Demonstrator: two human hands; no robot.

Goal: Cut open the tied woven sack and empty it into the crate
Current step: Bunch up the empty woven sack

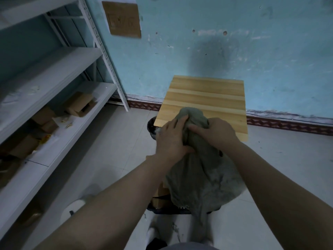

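Gripping the bunched upper part of a grey-green sack (198,170), both bare hands press close together above the floor (115,141). The left hand (171,139) has its fingers (177,123) clenched into the crumpled cloth from the left; the right hand (214,134) has its own wrapped over the gathered neck from the right. The sack is soft, wrinkled and dusty, bulging round below the hands and hanging over a dark crate (162,204), whose near rim shows under it with tan blocks inside. Just beyond, a pale striped wooden worktop (207,94) stands square against the scuffed blue wall (234,42). To the left, white metal shelves (59,112) carry cardboard boxes (79,103).
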